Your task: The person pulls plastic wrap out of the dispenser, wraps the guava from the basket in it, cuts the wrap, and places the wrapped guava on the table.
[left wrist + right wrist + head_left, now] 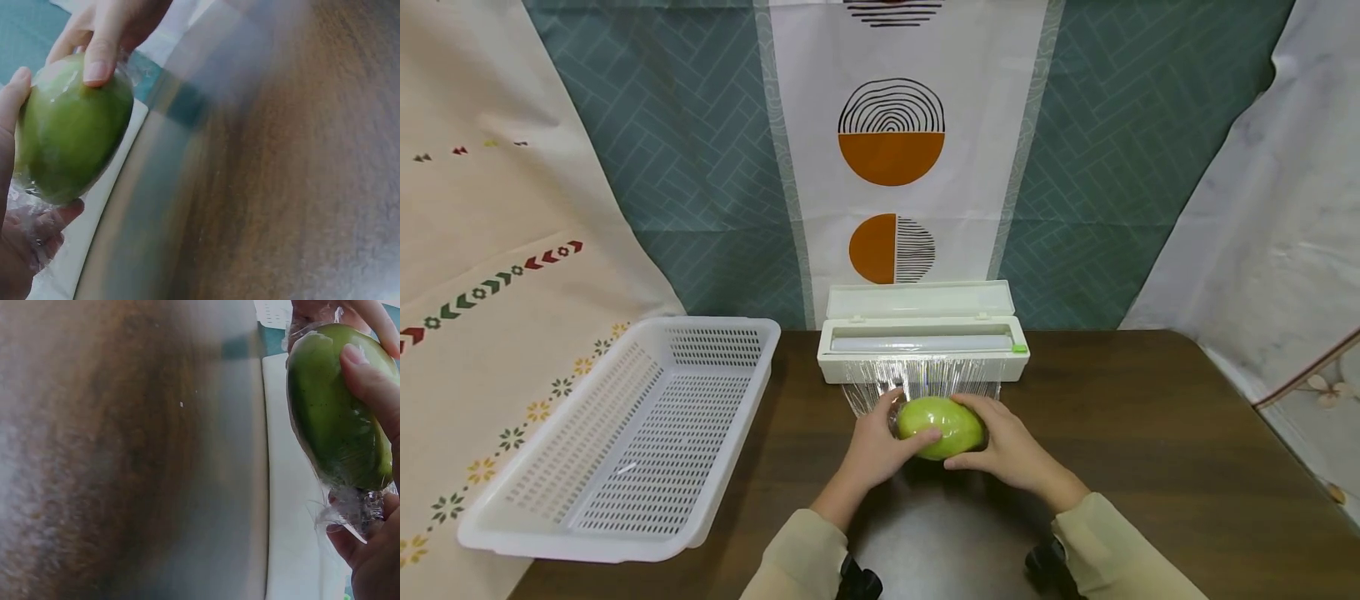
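A green fruit [942, 427] lies between the two hands, its long axis running roughly from one palm to the other. The left hand [880, 443] is curled round its left end, with the thumb across the near face and the fingers at the far side. The right hand [1013, 447] grips the right end, fingers over the top and thumb along the lower near edge. Both hands are spread only as wide as the fruit between them.

Clear film covers the fruit and shines on its skin. In both wrist views, loose film bunches at the ends, where fingers touch it. Whether the fruit rests on the table [1157, 442] or is held just above it, I cannot tell.

Just beyond the fruit stands a white box [832, 367] with its lid [921, 300] raised at the back and a roll [921, 343] inside. A creased clear sheet [928, 375] hangs over the front of the box and reaches down towards the hands; whether it joins the film on the fruit is hidden. A small green piece [1019, 348] sits at the box's right end. Well to the left of the hands is a white slotted basket [730, 471].
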Demonstrator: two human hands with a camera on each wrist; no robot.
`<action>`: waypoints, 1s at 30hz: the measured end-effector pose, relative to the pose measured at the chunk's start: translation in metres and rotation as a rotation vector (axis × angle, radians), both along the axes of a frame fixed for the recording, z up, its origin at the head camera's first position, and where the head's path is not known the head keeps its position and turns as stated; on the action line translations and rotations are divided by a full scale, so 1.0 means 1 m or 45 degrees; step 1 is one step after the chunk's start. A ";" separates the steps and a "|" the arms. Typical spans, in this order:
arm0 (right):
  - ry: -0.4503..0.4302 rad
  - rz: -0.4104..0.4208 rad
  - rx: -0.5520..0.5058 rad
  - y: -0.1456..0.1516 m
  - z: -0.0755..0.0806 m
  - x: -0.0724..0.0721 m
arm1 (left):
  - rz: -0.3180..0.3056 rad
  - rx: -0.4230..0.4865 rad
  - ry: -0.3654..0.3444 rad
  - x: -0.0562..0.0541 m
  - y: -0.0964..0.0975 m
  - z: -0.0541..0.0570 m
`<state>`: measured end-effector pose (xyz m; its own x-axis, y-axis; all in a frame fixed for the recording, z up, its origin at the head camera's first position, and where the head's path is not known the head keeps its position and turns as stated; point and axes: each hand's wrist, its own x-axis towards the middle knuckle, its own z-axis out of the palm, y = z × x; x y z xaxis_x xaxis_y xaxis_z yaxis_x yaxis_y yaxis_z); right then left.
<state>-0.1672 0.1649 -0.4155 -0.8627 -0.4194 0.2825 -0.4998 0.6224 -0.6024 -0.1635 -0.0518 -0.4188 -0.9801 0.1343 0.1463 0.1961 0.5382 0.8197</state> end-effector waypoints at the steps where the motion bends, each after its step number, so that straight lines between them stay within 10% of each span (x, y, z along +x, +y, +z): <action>1: -0.003 0.001 0.004 0.000 0.000 -0.001 | 0.011 0.000 0.019 0.000 0.000 -0.001; 7: -0.045 0.008 0.017 0.001 0.002 -0.004 | -0.018 -0.019 0.181 0.002 0.000 -0.008; 16: -0.009 0.033 0.042 0.001 0.004 -0.009 | -0.274 -0.235 0.293 -0.002 -0.006 -0.007; 30: -0.015 -0.012 0.075 -0.003 0.002 -0.017 | -0.214 -0.259 0.223 -0.012 -0.011 -0.009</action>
<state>-0.1843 0.1622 -0.4133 -0.8701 -0.4264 0.2473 -0.4865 0.6617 -0.5705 -0.1751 -0.0629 -0.4276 -0.9041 0.3360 0.2641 0.4246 0.6356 0.6448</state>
